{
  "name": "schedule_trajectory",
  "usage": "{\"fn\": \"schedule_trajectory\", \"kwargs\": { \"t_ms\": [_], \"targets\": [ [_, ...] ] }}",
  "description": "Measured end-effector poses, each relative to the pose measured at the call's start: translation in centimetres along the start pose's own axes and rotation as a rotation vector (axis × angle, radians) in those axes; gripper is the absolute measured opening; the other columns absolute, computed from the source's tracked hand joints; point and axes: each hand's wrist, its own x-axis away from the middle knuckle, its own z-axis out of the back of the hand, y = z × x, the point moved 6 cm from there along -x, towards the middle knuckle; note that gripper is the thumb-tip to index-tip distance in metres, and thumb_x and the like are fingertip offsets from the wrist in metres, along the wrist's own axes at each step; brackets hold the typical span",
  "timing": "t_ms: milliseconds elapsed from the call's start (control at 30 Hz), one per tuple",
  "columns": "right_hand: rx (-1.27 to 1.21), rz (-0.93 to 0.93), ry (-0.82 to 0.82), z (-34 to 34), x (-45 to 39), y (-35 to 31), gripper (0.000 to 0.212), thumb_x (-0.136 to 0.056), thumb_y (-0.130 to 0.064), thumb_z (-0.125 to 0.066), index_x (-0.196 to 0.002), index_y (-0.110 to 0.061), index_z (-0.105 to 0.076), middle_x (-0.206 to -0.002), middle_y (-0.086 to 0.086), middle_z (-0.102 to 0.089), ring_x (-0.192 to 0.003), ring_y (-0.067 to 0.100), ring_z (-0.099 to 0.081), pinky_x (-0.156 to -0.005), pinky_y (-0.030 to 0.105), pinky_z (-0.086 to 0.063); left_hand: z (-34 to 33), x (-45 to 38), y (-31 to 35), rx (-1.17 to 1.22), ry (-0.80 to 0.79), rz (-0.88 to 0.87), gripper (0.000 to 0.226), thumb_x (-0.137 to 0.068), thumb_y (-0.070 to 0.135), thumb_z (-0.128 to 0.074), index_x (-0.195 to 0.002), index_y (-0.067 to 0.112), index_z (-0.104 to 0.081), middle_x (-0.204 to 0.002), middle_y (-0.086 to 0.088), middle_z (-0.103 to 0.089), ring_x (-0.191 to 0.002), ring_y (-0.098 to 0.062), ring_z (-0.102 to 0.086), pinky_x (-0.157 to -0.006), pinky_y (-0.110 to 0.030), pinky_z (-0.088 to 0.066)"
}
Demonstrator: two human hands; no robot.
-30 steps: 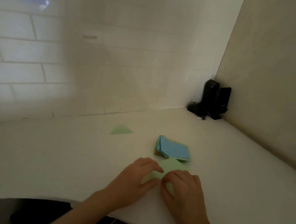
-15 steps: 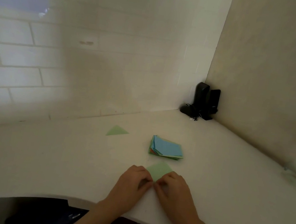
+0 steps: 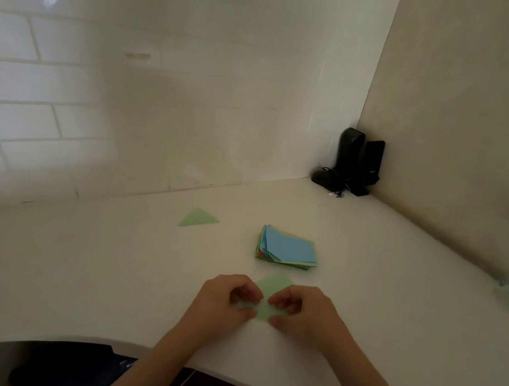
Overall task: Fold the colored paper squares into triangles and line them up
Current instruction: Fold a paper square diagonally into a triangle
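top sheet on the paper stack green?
No, the top sheet of the paper stack is light blue; green shows only in the folded triangle and the sheet in hand.

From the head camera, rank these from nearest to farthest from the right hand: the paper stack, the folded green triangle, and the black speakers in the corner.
Measured from the right hand:
1. Paper stack, just beyond the hands.
2. Folded green triangle, farther back on the left.
3. Black speakers, far right corner against the wall.

Home desk corner: white tiled wall [image 3: 47, 89], black speakers [image 3: 358, 162] on desktop [image 3: 70, 264].
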Motion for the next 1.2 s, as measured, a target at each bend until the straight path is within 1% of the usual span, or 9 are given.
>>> {"fn": "schedule_trajectory", "kwargs": {
  "t_ms": [100, 200, 300, 400, 533, 633, 867, 1067, 1200],
  "targets": [
    [0.025, 0.046, -0.025, 0.0, 0.2, 0.1, 0.025, -0.073, -0.023, -0.073, -0.084, -0.042, -0.061, -0.091, -0.014, -0.065, -0.078, -0.001, -0.057, -0.069, 0.005, -0.040, 0.1, 0.1, 0.0, -0.001, -0.032, -0.013, 0.035, -0.069, 0.003, -0.072, -0.079, 0.036, -0.065, -0.082, 0.015, -0.069, -0.080, 0.003, -0.061, -0.073, -0.008, -0.041],
    [0.063, 0.084, 0.013, -0.2, 0.5, -0.4, 0.009, -0.081, -0.032, -0.068, -0.090, -0.034, -0.065, -0.091, -0.010, -0.060, -0.081, 0.004, -0.055, -0.069, 0.006, -0.039, 0.1, 0.4, 0.2, 0.010, -0.123, -0.048, 0.035, -0.070, 0.006, -0.064, -0.093, 0.032, -0.065, -0.092, 0.015, -0.068, -0.088, 0.003, -0.059, -0.078, -0.008, -0.040],
    [0.236, 0.147, 0.068, -1.1, 0.9, -0.8, 0.020, -0.086, -0.043, -0.058, -0.100, -0.029, -0.063, -0.095, -0.007, -0.049, -0.091, 0.011, -0.050, -0.080, 0.024, -0.042, 0.1, 1.0, 0.6, -0.016, -0.208, -0.092, 0.046, -0.065, 0.011, -0.055, -0.108, 0.026, -0.062, -0.105, 0.016, -0.063, -0.099, 0.002, -0.055, -0.082, -0.005, -0.036],
    [0.336, 0.162, 0.062, -1.6, 1.2, -1.2, 0.023, -0.093, -0.041, -0.049, -0.106, -0.026, -0.060, -0.101, -0.005, -0.045, -0.099, 0.016, -0.046, -0.083, 0.029, -0.040, 0.2, 1.8, 1.3, -0.097, -0.190, -0.163, 0.051, -0.064, 0.012, -0.052, -0.112, 0.027, -0.059, -0.110, 0.017, -0.057, -0.103, 0.002, -0.048, -0.087, -0.008, -0.035],
    [0.217, 0.201, -0.079, -0.8, 1.3, -1.3, 0.008, -0.093, -0.034, -0.051, -0.093, -0.030, -0.058, -0.097, -0.007, -0.044, -0.097, 0.014, -0.047, -0.089, 0.027, -0.040, 0.4, 2.1, 1.5, -0.237, -0.133, -0.295, 0.046, -0.066, 0.015, -0.046, -0.109, 0.023, -0.063, -0.111, 0.009, -0.062, -0.104, -0.006, -0.050, -0.092, -0.015, -0.038],
    [0.161, 0.249, -0.113, 0.1, 1.9, -2.0, 0.021, -0.091, -0.029, -0.056, -0.077, -0.041, -0.047, -0.088, -0.011, -0.046, -0.080, 0.002, -0.046, -0.076, 0.010, -0.036, 0.3, 2.1, 1.2, -0.332, -0.107, -0.352, 0.027, -0.078, 0.019, -0.048, -0.100, 0.024, -0.064, -0.104, 0.009, -0.064, -0.093, -0.011, -0.054, -0.082, -0.023, -0.043],
    [0.076, 0.401, 0.190, 0.9, 3.3, -0.8, 0.010, -0.081, -0.031, -0.067, -0.083, -0.022, -0.066, -0.088, -0.010, -0.061, -0.080, 0.001, -0.056, -0.071, 0.008, -0.039, 0.0, 2.4, 1.7, -0.359, -0.010, -0.356, 0.019, -0.086, 0.031, -0.051, -0.088, 0.021, -0.067, -0.091, 0.009, -0.062, -0.084, -0.005, -0.050, -0.073, -0.012, -0.037],
    [0.112, 0.402, 0.195, 0.1, 4.0, 0.0, 0.035, -0.075, -0.058, -0.054, -0.086, -0.028, -0.069, -0.102, -0.019, -0.052, -0.095, -0.005, -0.053, -0.085, 0.009, -0.039, 0.6, 1.9, 0.8, -0.269, 0.070, -0.193, 0.026, -0.079, 0.040, -0.061, -0.080, 0.015, -0.068, -0.083, 0.009, -0.061, -0.072, -0.001, -0.054, -0.068, -0.020, -0.045],
    [0.116, 0.359, 0.327, -0.3, 3.6, -0.3, 0.023, -0.078, -0.047, -0.062, -0.077, -0.024, -0.067, -0.094, -0.014, -0.053, -0.091, 0.000, -0.051, -0.082, 0.012, -0.038, 0.9, 1.6, 0.2, -0.301, 0.119, -0.096, 0.023, -0.078, 0.036, -0.073, -0.083, 0.014, -0.067, -0.088, 0.008, -0.057, -0.082, -0.007, -0.049, -0.071, -0.012, -0.037]
  ]
}}
